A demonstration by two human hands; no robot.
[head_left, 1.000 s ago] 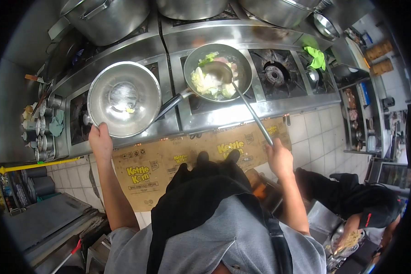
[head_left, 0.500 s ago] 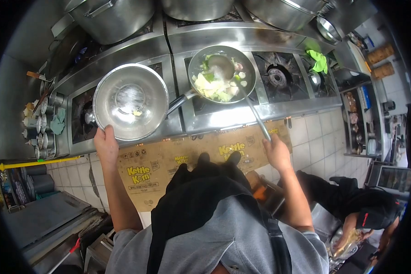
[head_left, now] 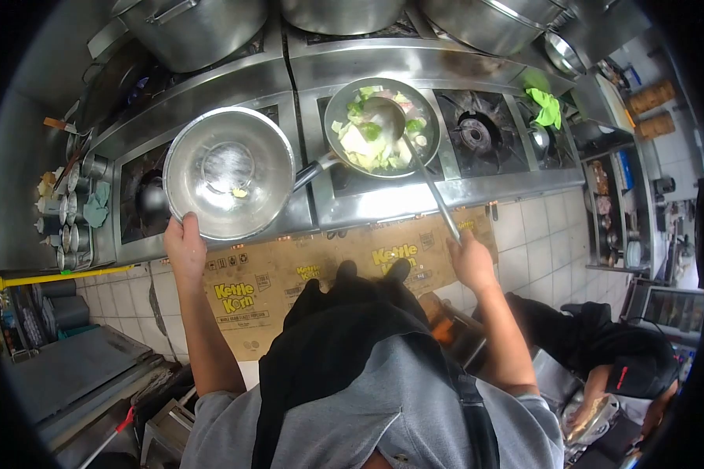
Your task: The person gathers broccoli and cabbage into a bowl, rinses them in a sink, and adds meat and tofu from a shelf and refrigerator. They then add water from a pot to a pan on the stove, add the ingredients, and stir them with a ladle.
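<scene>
My left hand (head_left: 186,244) grips the near rim of a large steel bowl (head_left: 211,205), which is tilted over the left side of the stove and holds only a small yellowish scrap. My right hand (head_left: 471,256) is closed round the handle of a long metal ladle (head_left: 436,192). The ladle's round head rests among pale and green vegetable pieces (head_left: 368,144) in a frying pan (head_left: 429,109). The pan sits on a burner, its black-gripped handle pointing toward the bowl.
Large steel pots (head_left: 188,35) line the back. A bare burner (head_left: 475,134) and a green cloth (head_left: 546,107) are to the right. Flattened cardboard (head_left: 281,289) covers floor tiles. A co-worker (head_left: 594,336) in a black cap bends at the lower right, hands over a metal bowl.
The ladle head has shifted right in the pan, and the vegetables are rearranged, with more green showing. The bowl in my left hand has moved slightly right.
</scene>
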